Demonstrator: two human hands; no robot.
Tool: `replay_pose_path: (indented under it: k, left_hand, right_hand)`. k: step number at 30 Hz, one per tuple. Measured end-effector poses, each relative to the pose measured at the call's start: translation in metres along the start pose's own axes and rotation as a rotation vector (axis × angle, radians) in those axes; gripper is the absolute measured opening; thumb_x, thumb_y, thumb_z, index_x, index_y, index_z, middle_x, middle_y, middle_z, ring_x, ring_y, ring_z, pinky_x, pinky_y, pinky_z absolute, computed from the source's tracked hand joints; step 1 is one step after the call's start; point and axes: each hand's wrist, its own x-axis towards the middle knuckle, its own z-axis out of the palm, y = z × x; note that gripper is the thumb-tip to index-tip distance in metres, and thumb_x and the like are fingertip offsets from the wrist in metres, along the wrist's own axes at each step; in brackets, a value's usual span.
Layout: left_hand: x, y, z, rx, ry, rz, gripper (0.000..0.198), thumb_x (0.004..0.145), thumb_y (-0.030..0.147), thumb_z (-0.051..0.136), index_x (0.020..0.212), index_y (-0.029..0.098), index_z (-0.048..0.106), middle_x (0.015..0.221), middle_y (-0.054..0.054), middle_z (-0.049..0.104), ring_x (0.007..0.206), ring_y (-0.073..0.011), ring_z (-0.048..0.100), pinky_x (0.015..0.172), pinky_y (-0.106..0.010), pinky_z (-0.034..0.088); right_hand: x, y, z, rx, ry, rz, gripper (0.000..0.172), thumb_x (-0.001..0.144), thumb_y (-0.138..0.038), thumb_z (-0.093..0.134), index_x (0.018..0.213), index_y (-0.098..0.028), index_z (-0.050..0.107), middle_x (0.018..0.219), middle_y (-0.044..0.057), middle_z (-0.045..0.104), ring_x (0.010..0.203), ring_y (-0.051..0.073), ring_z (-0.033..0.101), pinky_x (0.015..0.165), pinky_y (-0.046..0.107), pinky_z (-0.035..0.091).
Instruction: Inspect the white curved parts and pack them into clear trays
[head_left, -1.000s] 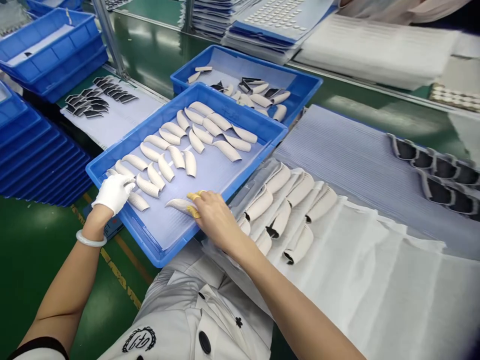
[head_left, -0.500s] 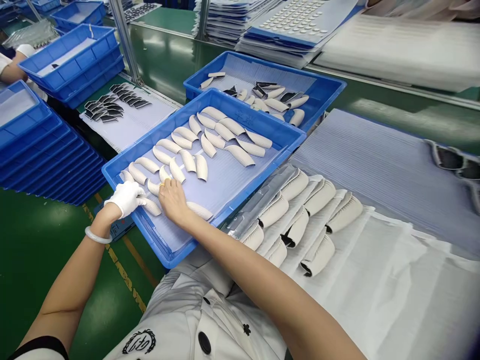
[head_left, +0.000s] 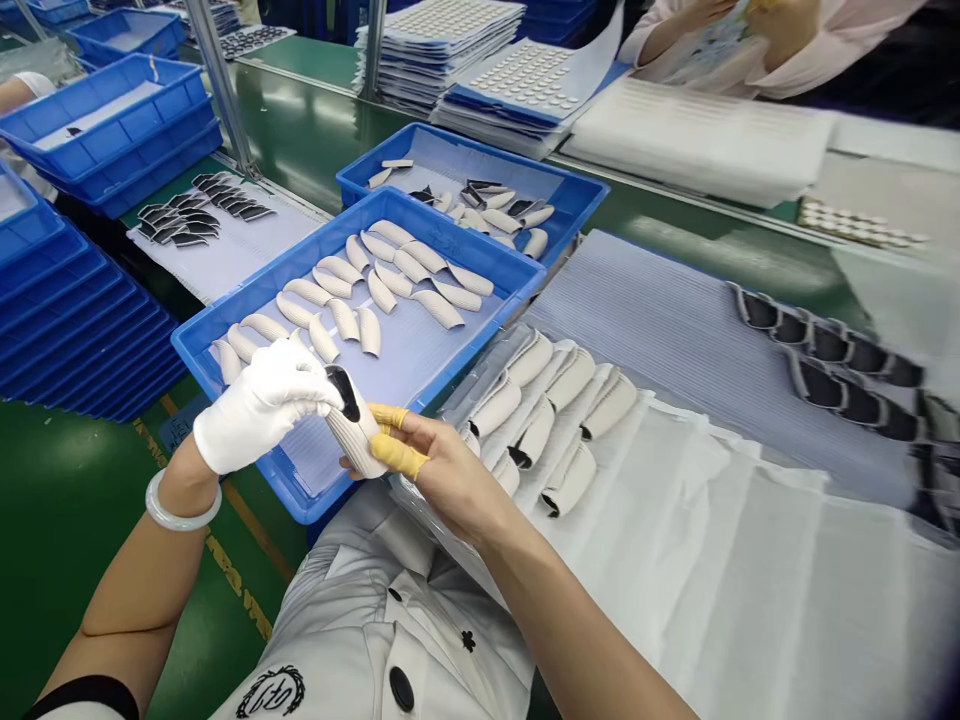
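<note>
A cream ribbed curved piece (head_left: 351,432) with a black inner face is held between my two hands, above the near edge of a blue tray (head_left: 450,375). My left hand (head_left: 262,402), in a white glove, pinches its upper end. Yellow finger covers show on my right hand (head_left: 442,465), which grips the lower end between thumb and fingers. Several similar cream pieces (head_left: 369,330) lie on the lined tray floor behind my hands. To the right, more cream pieces (head_left: 570,478) with dark openings rest in rows on white sheeting (head_left: 697,540).
Behind stands a second blue tray (head_left: 592,190) with cream and black pieces. Black pieces (head_left: 180,220) lie on a white sheet at left, beside stacked blue trays (head_left: 75,320). Dark pieces (head_left: 832,345) line the right side. Across the bench is another person's sleeve (head_left: 817,60).
Both hands have lifted a cream piece from the tray's near corner and brought it closer to my body. The view has turned right, and another person's arms now show across the bench.
</note>
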Motion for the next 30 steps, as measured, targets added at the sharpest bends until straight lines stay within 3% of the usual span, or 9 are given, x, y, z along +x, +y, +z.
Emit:
replay_pose_path:
  k: [4,7,9,12,14,17,19,22,30]
  left_hand:
    - [0.012,0.019,0.023,0.022,0.025,0.016,0.018,0.088,0.025,0.055,0.083,0.023,0.072,0.085,-0.007,0.067,0.088,-0.0212,0.059,0.082,-0.038,0.048]
    - [0.013,0.036,0.046,-0.010,0.253,-0.132,0.018,0.087,0.030,0.057,0.098,0.023,0.070,0.104,-0.007,0.064,0.104,-0.0224,0.058,0.094,-0.040,0.046]
    - [0.013,0.048,0.064,-0.146,0.346,-0.300,0.036,0.086,0.038,0.059,0.119,0.024,0.060,0.120,-0.009,0.059,0.113,-0.0242,0.056,0.097,-0.039,0.047]
    - [0.016,0.067,0.088,-0.465,0.223,-0.444,0.074,0.076,0.050,0.068,0.138,0.024,0.040,0.132,-0.012,0.054,0.119,-0.0280,0.055,0.094,-0.038,0.051]
    - [0.023,0.078,0.099,-0.570,0.235,-0.483,0.073,0.072,0.051,0.071,0.133,0.022,0.044,0.129,-0.012,0.057,0.115,-0.0278,0.058,0.092,-0.037,0.052]
    - [0.036,0.090,0.105,-0.564,0.411,-0.550,0.039,0.077,0.046,0.067,0.105,0.021,0.062,0.105,-0.008,0.068,0.096,-0.0224,0.065,0.084,-0.034,0.055]
    - [0.045,0.097,0.107,-0.541,0.465,-0.573,0.026,0.079,0.044,0.063,0.091,0.021,0.064,0.088,-0.005,0.070,0.087,-0.0203,0.066,0.075,-0.031,0.056]
    - [0.052,0.103,0.111,-0.526,0.466,-0.557,0.023,0.080,0.043,0.062,0.088,0.022,0.064,0.080,-0.003,0.069,0.083,-0.0191,0.066,0.069,-0.029,0.055]
    - [0.056,0.114,0.118,-0.573,0.474,-0.547,0.033,0.073,0.045,0.069,0.094,0.020,0.065,0.092,-0.005,0.068,0.086,-0.0185,0.064,0.076,-0.030,0.053]
  right_hand:
    - [-0.023,-0.001,-0.009,0.057,0.044,-0.014,0.048,0.070,-0.037,0.078,0.114,-0.020,0.066,0.086,0.003,0.071,0.073,0.019,0.067,0.076,0.037,0.054]
    - [-0.040,-0.001,-0.016,0.087,0.128,-0.064,0.053,0.069,-0.037,0.079,0.118,-0.022,0.064,0.092,0.004,0.070,0.071,0.019,0.067,0.072,0.036,0.056]
    - [-0.051,-0.001,-0.019,0.097,0.185,-0.098,0.054,0.069,-0.038,0.079,0.119,-0.023,0.063,0.095,0.005,0.070,0.073,0.019,0.067,0.070,0.036,0.056]
    - [-0.066,-0.003,-0.023,0.109,0.213,-0.148,0.052,0.069,-0.037,0.079,0.118,-0.023,0.063,0.097,0.005,0.069,0.079,0.020,0.067,0.072,0.035,0.056]
    - [-0.074,-0.005,-0.025,0.133,0.215,-0.174,0.050,0.069,-0.036,0.080,0.115,-0.024,0.064,0.097,0.005,0.069,0.080,0.020,0.067,0.070,0.034,0.056]
    - [-0.084,-0.007,-0.029,0.206,0.202,-0.160,0.047,0.070,-0.036,0.080,0.112,-0.023,0.064,0.091,0.005,0.068,0.072,0.020,0.067,0.062,0.033,0.056]
    - [-0.090,-0.008,-0.032,0.246,0.189,-0.145,0.044,0.070,-0.038,0.079,0.108,-0.021,0.065,0.084,0.004,0.067,0.068,0.019,0.067,0.060,0.033,0.056]
    - [-0.098,-0.009,-0.036,0.284,0.171,-0.150,0.042,0.071,-0.041,0.078,0.103,-0.017,0.065,0.079,0.005,0.067,0.067,0.019,0.067,0.063,0.032,0.055]
    - [-0.106,-0.013,-0.042,0.371,0.144,-0.160,0.039,0.074,-0.040,0.075,0.103,-0.016,0.065,0.085,0.006,0.068,0.066,0.017,0.069,0.061,0.026,0.054]
